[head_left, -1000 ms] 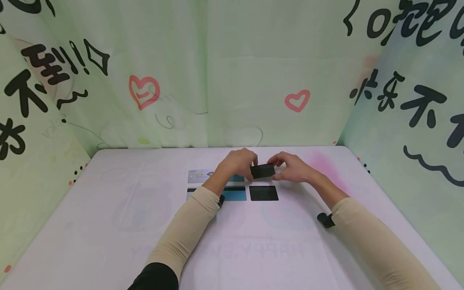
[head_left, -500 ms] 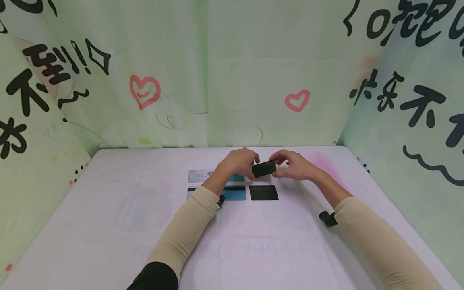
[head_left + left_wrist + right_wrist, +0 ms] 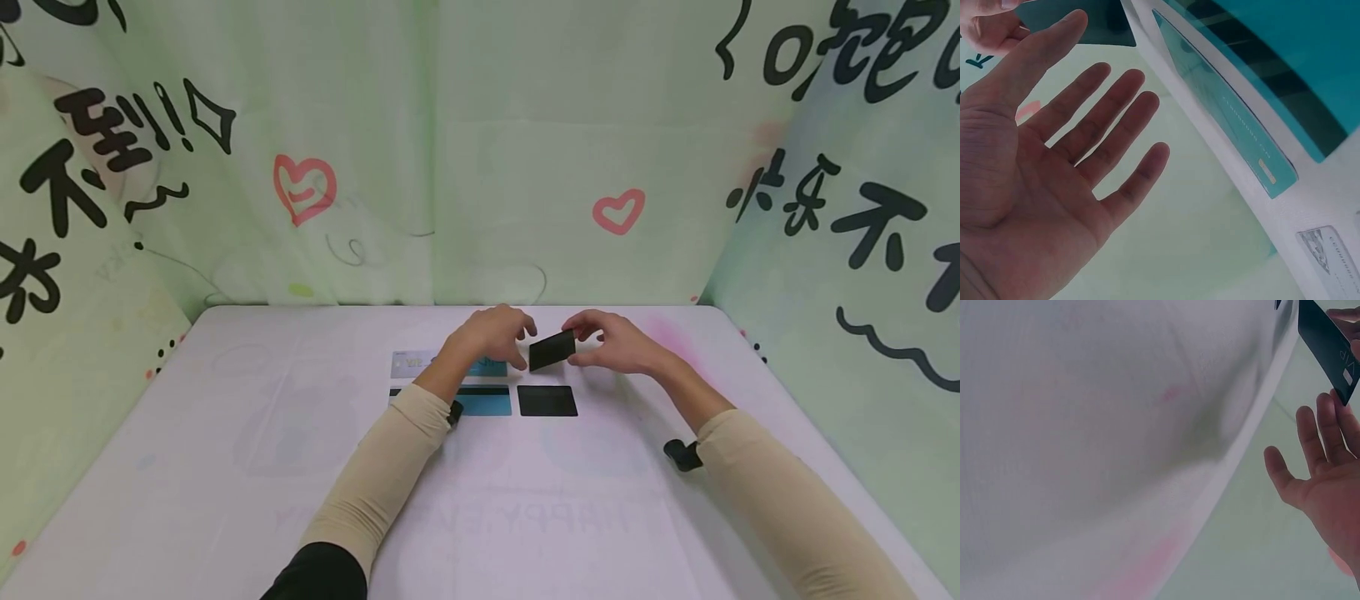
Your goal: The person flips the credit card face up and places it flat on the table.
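Observation:
A black card (image 3: 552, 351) is held tilted above the table, its right end pinched between the thumb and fingers of my right hand (image 3: 618, 343). The right wrist view shows "VIP" lettering on this card's (image 3: 1325, 353) other face. To its left my left hand (image 3: 491, 333) has its fingers spread and relaxed, with a small gap to the card in the head view. A second black card (image 3: 547, 401) lies flat just below. Partly covered by my left arm are a blue card with a black stripe (image 3: 486, 405), a teal card (image 3: 491, 368) and a silvery VIP card (image 3: 411, 364).
The cards lie in two rows toward the back of a white-covered table (image 3: 225, 467). Green printed curtains (image 3: 510, 167) with hearts and black lettering enclose the back and both sides.
My right hand has shifted slightly right and up with the black card, which tilts more steeply. The card's left edge has come away from my left hand, which stays nearly in place.

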The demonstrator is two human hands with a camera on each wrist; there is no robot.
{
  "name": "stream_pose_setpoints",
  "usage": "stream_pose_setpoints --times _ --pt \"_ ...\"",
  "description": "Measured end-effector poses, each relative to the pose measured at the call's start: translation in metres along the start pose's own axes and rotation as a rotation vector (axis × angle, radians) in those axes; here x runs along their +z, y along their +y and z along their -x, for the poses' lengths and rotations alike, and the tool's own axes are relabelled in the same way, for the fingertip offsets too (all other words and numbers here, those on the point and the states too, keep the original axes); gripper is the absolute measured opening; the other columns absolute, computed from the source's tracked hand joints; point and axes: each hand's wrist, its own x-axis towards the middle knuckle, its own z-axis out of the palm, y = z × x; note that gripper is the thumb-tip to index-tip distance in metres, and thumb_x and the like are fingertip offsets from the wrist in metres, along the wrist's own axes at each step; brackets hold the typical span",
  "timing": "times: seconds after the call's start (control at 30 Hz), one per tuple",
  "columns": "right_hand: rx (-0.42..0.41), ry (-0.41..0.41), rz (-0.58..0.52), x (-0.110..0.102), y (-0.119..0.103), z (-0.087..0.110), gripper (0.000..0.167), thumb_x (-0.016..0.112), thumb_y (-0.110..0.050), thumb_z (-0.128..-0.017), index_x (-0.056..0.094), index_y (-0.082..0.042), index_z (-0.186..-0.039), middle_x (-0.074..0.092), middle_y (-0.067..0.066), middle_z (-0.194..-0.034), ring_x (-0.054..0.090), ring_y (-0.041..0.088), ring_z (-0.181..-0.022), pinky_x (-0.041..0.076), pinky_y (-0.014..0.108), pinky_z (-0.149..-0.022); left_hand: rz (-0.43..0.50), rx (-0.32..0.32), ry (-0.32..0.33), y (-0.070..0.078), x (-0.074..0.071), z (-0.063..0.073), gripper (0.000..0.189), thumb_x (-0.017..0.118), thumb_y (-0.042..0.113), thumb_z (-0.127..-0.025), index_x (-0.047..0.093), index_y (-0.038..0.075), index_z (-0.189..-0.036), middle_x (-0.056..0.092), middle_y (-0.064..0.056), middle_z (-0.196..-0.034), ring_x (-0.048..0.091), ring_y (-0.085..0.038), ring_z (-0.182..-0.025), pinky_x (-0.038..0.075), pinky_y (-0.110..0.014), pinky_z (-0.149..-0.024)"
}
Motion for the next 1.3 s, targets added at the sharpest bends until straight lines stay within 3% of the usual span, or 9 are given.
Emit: stream_pose_setpoints --times 0.47,0.77,1.07,1.3 --pt "0.023 0.015 -0.011 -0.006 -0.003 0.002 0.055 0.084 -0.021 -0.087 0.062 -0.004 -0.135 0.066 0.016 -0.125 0.058 0.035 -0.119 0.042 0.059 -0.112 0.101 0.028 -0.029 -0.009 -0.004 0.002 0.059 0.082 0.029 -0.089 0.063 0.014 -0.143 0.071 -0.005 -0.132 0.063 -0.023 -0.126 0.051 -0.051 -0.103" --pt "0.033 0.017 -0.009 -0.01 -0.003 0.002 0.056 0.084 -0.024 -0.088 0.062 -0.004 -0.136 0.065 0.017 -0.125 0.058 0.034 -0.119 0.042 0.059 -0.112 0.213 0.069 -0.04 -0.013 -0.003 0.0 0.057 0.081 0.025 -0.091 0.062 0.011 -0.143 0.07 -0.009 -0.133 0.064 -0.025 -0.123 0.052 -0.045 -0.104" --pt "0.063 0.012 -0.012 -0.016 -0.007 0.002 0.057 0.082 -0.025 -0.091 0.06 -0.004 -0.139 0.064 0.018 -0.129 0.057 0.034 -0.122 0.042 0.058 -0.113 0.235 0.051 -0.053 -0.013 -0.006 0.002 0.056 0.081 0.024 -0.092 0.063 0.01 -0.142 0.07 -0.011 -0.133 0.063 -0.026 -0.125 0.051 -0.046 -0.106" --pt "0.04 -0.003 0.008 -0.021 -0.01 0.0 0.056 0.081 -0.024 -0.091 0.061 -0.003 -0.14 0.064 0.019 -0.13 0.058 0.034 -0.121 0.042 0.06 -0.113 0.239 0.045 -0.057 -0.014 -0.006 0.003 0.055 0.081 0.024 -0.091 0.063 0.009 -0.141 0.07 -0.012 -0.133 0.063 -0.027 -0.124 0.051 -0.047 -0.106"
